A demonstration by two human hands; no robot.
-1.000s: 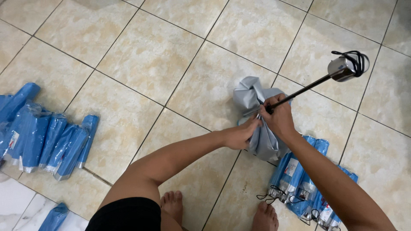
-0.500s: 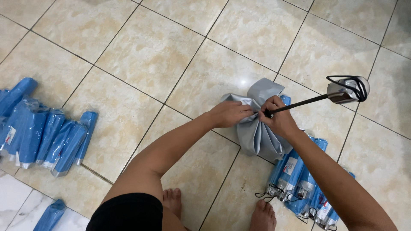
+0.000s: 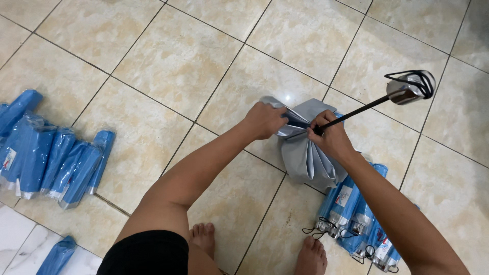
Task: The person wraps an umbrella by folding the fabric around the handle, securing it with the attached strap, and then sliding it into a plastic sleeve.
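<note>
— Over the beige tiled floor (image 3: 168, 56), where do we hold the grey folding umbrella (image 3: 305, 153)?
— Our left hand (image 3: 265, 120) pinches its pleated canopy edge; our right hand (image 3: 330, 136) is closed round the thin black shaft (image 3: 356, 111).
— Nearby?
— Blue sleeved umbrellas (image 3: 356, 219) just beneath, more blue sleeves (image 3: 46, 158) well left.

1. Grey folding fabric umbrella (image 3: 305, 153): I see its canopy collapsed into pleats above the floor tiles, hanging loose.
2. Thin black metal shaft (image 3: 356, 112): extended, tilted up-right to a silver handle with black strap (image 3: 407, 87).
</note>
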